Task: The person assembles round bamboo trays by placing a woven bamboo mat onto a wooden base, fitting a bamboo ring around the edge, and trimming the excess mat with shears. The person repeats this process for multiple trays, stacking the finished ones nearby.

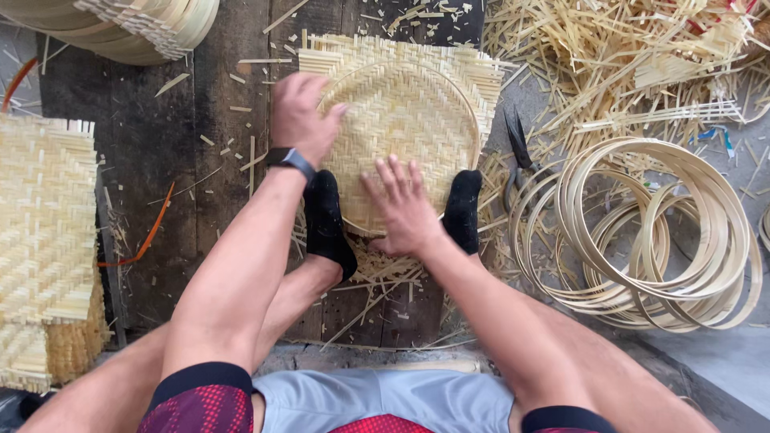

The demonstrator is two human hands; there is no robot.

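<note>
Clearly the woven bamboo mat [401,120] lies between both socked feet [327,220], hoop pressed in. Left hand [301,116] and right hand [403,204] press flat, grasping nothing. Loose edge strips beyond the mat's hoop could splinter or spring out.

Black socks [329,220], dark wristwatch [290,159], grey shorts [385,397], maroon patterned sleeves [200,405].

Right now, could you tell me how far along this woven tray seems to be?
Done: the woven mat is pressed into a round hoop and dished. In hand: the left hand presses the mat's left edge, the right hand its near part, with both socked feet on the rim. Left: square corners still stick out past the hoop; scissors lie beside it, untouched.
</note>
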